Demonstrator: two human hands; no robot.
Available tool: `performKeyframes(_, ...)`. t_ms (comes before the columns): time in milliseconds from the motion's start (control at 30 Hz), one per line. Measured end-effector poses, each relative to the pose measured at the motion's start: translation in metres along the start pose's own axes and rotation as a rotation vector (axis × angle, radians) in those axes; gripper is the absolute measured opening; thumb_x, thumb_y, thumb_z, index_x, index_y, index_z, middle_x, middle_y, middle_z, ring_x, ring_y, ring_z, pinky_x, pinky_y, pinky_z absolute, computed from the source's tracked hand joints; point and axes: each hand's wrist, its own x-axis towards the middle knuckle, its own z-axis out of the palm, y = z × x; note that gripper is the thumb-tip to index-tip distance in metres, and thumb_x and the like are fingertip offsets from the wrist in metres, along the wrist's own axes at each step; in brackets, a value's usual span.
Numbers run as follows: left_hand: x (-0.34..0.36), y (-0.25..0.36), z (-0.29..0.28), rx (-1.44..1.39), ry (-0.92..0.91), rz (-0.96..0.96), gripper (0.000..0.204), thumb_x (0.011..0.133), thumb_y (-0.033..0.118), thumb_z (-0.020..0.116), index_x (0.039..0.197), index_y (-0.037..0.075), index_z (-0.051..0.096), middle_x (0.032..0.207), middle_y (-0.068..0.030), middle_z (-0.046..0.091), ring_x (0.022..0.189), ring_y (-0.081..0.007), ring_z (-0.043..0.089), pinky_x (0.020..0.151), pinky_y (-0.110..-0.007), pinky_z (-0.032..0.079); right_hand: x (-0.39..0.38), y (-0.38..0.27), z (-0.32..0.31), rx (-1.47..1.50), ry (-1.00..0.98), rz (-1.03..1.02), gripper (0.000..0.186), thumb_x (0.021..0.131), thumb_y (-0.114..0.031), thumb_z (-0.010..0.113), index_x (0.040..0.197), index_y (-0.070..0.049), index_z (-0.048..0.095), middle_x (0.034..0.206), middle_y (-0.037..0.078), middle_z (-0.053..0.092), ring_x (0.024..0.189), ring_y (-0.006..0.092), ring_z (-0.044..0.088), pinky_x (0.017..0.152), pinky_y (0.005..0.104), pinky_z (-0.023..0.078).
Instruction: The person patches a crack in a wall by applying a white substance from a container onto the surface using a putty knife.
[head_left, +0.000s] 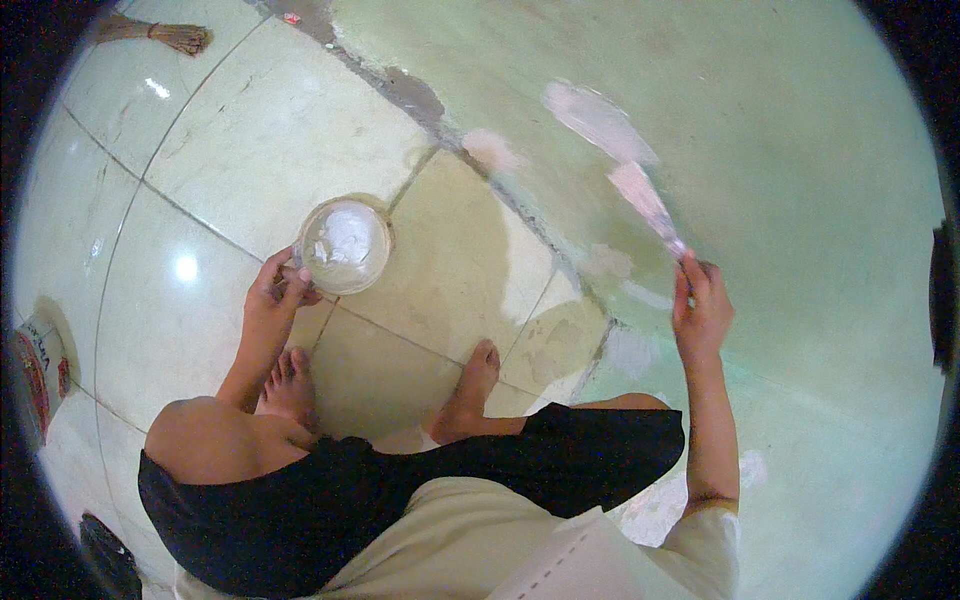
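Head view shows a putty knife on the right, its blade at the near end of a pale smear on the green wall. The right hand is closed round its handle. Leftward, the left hand grips a round tub of white paste at its left side, over floor tiles. Far left lies a broom.

White soft paste lies in the round translucent cup, left of the flat pale scraper, before the green flat wall.
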Motion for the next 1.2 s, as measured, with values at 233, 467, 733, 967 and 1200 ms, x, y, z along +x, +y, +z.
performKeyframes(233,0.008,-0.010,0.003,-0.033,-0.014,0.066,0.043,0.096,0.014,0.059,0.133,-0.004,0.045,0.090,-0.0079,0.058,0.079,-0.0179,0.065,0.073,-0.030,0.058,0.078,-0.056,0.053,0.047,-0.072,-0.092,0.048,0.088,-0.016,0.061,0.134,-0.026,0.051,0.099,0.010,0.062,0.078,0.0301,0.065,0.059,0.0429,0.054)
performKeyframes(467,0.004,-0.009,-0.003,-0.026,0.009,0.045,0.042,0.096,0.013,0.059,0.133,-0.004,0.046,0.089,-0.0077,0.058,0.078,-0.0166,0.064,0.072,-0.030,0.058,0.028,0.001,0.048,-0.018,-0.079,0.038,0.034,0.091,-0.014,0.062,0.125,-0.015,0.056,0.093,0.014,0.061,0.072,0.0312,0.064,0.060,0.0411,0.052)
performKeyframes(733,0.003,-0.004,-0.001,0.039,-0.002,0.031,0.041,0.096,0.013,0.059,0.133,0.000,0.048,0.088,-0.0072,0.061,0.077,-0.0161,0.065,0.072,-0.030,0.057,0.004,-0.016,0.017,0.349,-0.274,0.242,0.032,0.092,-0.020,0.061,0.119,-0.008,0.050,0.083,0.017,0.067,0.072,0.0371,0.066,0.063,0.0447,0.052)
performKeyframes(967,0.007,-0.004,0.003,-0.025,-0.001,0.027,0.041,0.096,0.013,0.059,0.132,-0.002,0.048,0.088,-0.0070,0.060,0.078,-0.0164,0.065,0.072,-0.029,0.057,0.100,-0.080,0.033,0.383,-0.227,0.114,0.033,0.095,-0.024,0.054,0.124,-0.007,0.050,0.093,0.023,0.066,0.078,0.0407,0.066,0.067,0.0486,0.052)
performKeyframes(1200,0.006,-0.012,-0.002,-0.028,-0.021,0.040,0.041,0.096,0.013,0.059,0.132,-0.002,0.047,0.087,-0.0071,0.060,0.077,-0.0167,0.065,0.072,-0.030,0.057,0.006,0.002,0.014,0.348,-0.248,0.292,0.036,0.096,-0.022,0.054,0.128,-0.004,0.051,0.096,0.023,0.066,0.080,0.0380,0.067,0.069,0.0441,0.053)
